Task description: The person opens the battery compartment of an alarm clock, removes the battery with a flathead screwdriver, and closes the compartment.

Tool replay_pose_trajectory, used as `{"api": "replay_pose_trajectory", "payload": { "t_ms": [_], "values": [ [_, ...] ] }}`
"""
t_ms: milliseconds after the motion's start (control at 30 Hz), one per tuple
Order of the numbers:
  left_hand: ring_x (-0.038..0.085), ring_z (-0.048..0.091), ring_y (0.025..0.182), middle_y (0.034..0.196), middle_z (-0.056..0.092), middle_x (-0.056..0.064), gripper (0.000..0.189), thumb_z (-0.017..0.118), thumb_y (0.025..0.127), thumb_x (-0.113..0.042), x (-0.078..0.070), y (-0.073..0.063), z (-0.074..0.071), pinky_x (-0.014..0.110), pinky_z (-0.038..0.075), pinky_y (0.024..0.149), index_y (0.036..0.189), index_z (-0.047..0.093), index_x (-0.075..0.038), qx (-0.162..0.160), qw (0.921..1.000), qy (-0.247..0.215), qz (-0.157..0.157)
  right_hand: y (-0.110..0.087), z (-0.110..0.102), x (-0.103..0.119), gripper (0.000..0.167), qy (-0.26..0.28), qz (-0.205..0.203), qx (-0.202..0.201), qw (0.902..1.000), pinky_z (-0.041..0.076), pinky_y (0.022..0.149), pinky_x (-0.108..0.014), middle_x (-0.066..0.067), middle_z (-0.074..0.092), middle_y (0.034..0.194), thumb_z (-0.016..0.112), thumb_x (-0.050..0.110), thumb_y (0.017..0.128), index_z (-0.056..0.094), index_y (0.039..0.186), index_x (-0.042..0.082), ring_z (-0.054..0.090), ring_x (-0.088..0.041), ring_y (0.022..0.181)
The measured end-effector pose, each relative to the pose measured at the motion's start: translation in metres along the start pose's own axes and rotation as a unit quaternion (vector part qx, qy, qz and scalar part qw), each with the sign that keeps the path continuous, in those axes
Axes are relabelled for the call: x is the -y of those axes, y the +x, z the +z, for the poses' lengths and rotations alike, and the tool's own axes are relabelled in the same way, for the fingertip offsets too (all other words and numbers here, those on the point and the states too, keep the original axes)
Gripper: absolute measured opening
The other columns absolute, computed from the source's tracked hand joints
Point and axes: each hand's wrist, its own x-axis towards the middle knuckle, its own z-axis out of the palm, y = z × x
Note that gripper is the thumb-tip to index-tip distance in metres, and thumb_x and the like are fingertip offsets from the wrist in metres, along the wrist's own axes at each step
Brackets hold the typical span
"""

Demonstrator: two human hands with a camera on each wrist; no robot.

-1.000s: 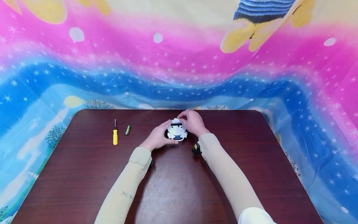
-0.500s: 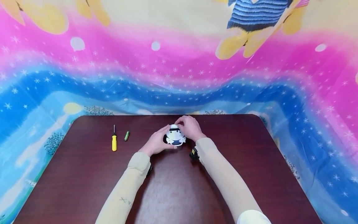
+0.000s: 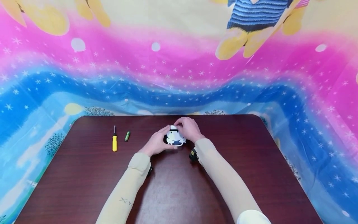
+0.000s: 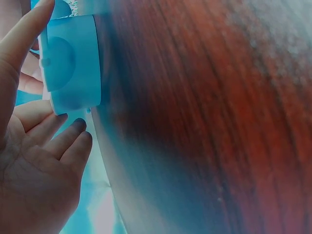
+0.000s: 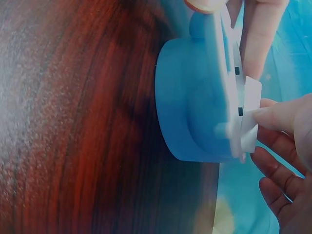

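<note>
A small rounded device [image 3: 173, 136] with a white face and two dark slots or marks sits near the table's back edge. In the wrist views its thick drum-shaped body [image 5: 195, 102] looks light blue. My left hand [image 3: 157, 142] grips it from the left, thumb on the near side and fingers on the far side. At the face, a flat white cover piece [image 5: 251, 109] is pinched between the thumb and fingers of my right hand [image 3: 190, 129]. That piece stands slightly raised from the face along one edge. Fingers partly hide the device's far side.
A yellow-handled screwdriver [image 3: 114, 143] lies on the left of the dark red-brown table [image 3: 70, 174]. Beside it is a small green cylinder [image 3: 127, 136], which looks like a battery or a pair. A patterned cloth [image 3: 179, 77] hangs behind the table.
The head view has tilted slightly, so everything sits lower in it. My right fingers have shifted a little over the device's top; the left hand keeps its grip.
</note>
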Motion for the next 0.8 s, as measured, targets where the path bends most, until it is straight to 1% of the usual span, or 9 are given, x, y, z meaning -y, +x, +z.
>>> {"api": "replay_pose_trajectory", "payload": {
  "t_ms": [167,267,500,633,800],
  "values": [
    [0.028,0.032,0.147,0.163,0.031,0.016,0.106,0.089,0.078,-0.043,0.0002,0.0007,0.0003,0.041,0.031,0.116,0.157,0.033,0.0,-0.001,1.0,0.0,0.002,0.0001,0.0024,0.0,0.014,-0.006,-0.005,-0.001,1.0,0.049,0.093,-0.039,0.001,0.072,0.107,0.068,0.012,0.096,0.081,0.102,0.017,0.062,-0.022,0.104],
    [0.027,0.031,0.148,0.163,0.031,0.015,0.106,0.089,0.078,-0.043,0.0003,0.0003,0.0001,0.041,0.031,0.116,0.158,0.033,-0.001,0.001,1.0,-0.001,-0.003,0.0004,0.0045,0.0004,0.014,-0.012,-0.005,0.002,0.9999,0.048,0.093,-0.039,0.001,0.072,0.107,0.069,0.012,0.096,0.081,0.102,0.017,0.061,-0.022,0.104],
    [0.027,0.032,0.147,0.163,0.031,0.016,0.106,0.089,0.078,-0.043,0.0006,-0.0004,0.0004,0.041,0.031,0.116,0.157,0.033,0.0,0.001,1.0,0.0,-0.004,0.001,0.0084,0.0034,0.013,-0.029,-0.005,0.004,0.9996,0.046,0.099,-0.04,0.0,0.071,0.107,0.069,0.014,0.097,0.081,0.102,0.017,0.06,-0.023,0.105],
    [0.027,0.032,0.147,0.162,0.031,0.016,0.107,0.09,0.077,-0.042,0.0009,0.0,0.001,0.041,0.031,0.116,0.157,0.034,0.0,-0.002,1.0,0.0,-0.002,0.0004,0.0094,0.0062,0.014,-0.031,-0.014,-0.003,0.9994,0.043,0.102,-0.04,-0.001,0.072,0.106,0.069,0.011,0.096,0.081,0.101,0.015,0.06,-0.024,0.104],
    [0.028,0.033,0.147,0.162,0.032,0.017,0.107,0.09,0.077,-0.043,0.0014,0.0006,0.0009,0.041,0.032,0.116,0.157,0.034,0.0,-0.006,1.0,0.002,0.001,-0.0004,0.0104,0.0075,0.014,-0.026,-0.021,-0.01,0.9994,0.043,0.102,-0.039,-0.003,0.072,0.106,0.068,0.008,0.095,0.08,0.101,0.013,0.061,-0.024,0.104]
  ]
}}
